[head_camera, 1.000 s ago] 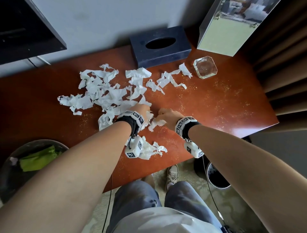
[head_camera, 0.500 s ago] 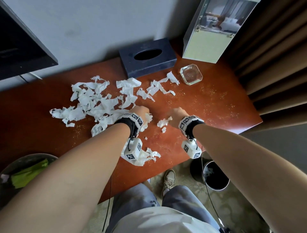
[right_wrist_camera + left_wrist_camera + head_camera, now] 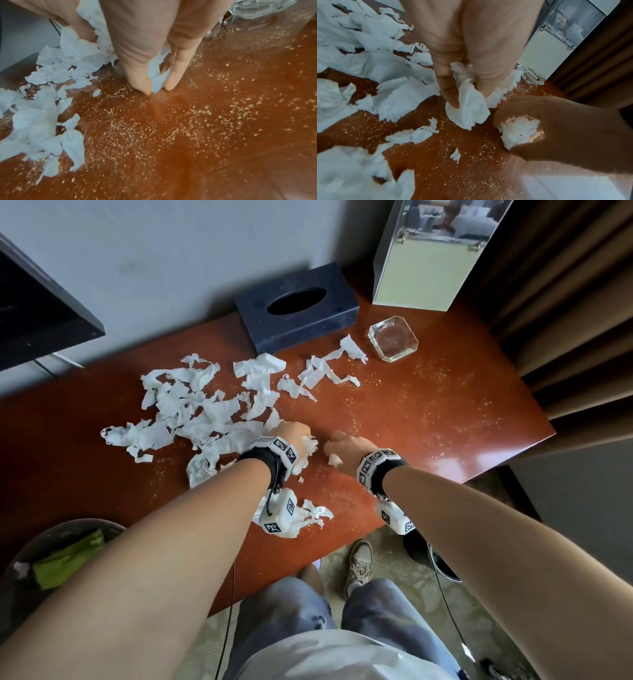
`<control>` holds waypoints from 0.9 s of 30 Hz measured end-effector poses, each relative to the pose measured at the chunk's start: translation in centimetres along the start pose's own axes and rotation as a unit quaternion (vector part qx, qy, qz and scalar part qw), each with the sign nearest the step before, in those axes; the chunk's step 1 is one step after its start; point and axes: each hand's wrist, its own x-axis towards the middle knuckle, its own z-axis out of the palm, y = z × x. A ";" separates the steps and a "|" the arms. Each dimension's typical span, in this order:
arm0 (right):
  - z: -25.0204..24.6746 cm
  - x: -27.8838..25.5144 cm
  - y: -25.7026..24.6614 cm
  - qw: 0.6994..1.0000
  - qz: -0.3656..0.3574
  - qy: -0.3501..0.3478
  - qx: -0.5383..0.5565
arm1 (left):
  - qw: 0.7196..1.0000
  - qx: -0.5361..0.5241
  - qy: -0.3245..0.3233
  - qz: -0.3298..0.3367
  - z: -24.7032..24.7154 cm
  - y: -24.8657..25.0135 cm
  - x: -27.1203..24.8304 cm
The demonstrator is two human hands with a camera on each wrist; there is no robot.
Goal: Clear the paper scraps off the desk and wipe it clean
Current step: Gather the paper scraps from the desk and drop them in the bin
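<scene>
Torn white paper scraps [image 3: 198, 412] lie scattered over the red-brown desk [image 3: 428, 419], mostly left of centre. My left hand [image 3: 294, 436] sits at the pile's right edge and grips a bunch of scraps [image 3: 467, 108] between thumb and fingers. Just to its right, my right hand [image 3: 342, 445] is curled round a crumpled wad of scraps [image 3: 518, 131]; in the right wrist view its fingertips [image 3: 142, 83] pinch white paper [image 3: 157, 81] against the desk. More scraps [image 3: 308, 517] lie near the front edge under my left wrist. Fine yellowish crumbs [image 3: 188, 121] dust the desk.
A dark tissue box [image 3: 294, 309] stands at the back by the wall, a glass ashtray [image 3: 393, 338] to its right, and a mirrored box [image 3: 431, 254] behind that. A bin [image 3: 442, 559] sits on the floor below the desk's front right. A bowl with something green [image 3: 65, 559] is at lower left.
The hands came apart, then the right hand closed over the loose scraps between them and now holds them. The left hand stayed at the pile's edge.
</scene>
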 end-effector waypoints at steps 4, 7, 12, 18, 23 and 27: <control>-0.5 -0.1 0.2 0.999 0.047 -0.001 0.026 | 1.000 0.004 0.006 0.000 -0.4 0.6 -0.1; -1.5 -1.2 1.5 0.991 0.099 0.039 0.085 | 1.000 0.007 0.014 0.006 -1.3 2.0 0.0; -4.0 -4.8 4.4 0.982 0.128 0.078 0.117 | 0.997 0.058 0.014 0.039 -3.9 7.2 -0.6; -5.5 -12.3 9.5 0.971 0.169 0.117 0.119 | 0.987 0.132 0.020 0.092 -4.9 16.6 -1.3; -3.4 -20.8 14.8 0.957 0.211 0.140 0.139 | 0.962 0.225 0.010 0.152 -2.5 26.7 -2.4; -0.3 -28.2 18.8 0.941 0.256 0.160 0.155 | 0.943 0.273 -0.016 0.188 1.2 35.3 -4.2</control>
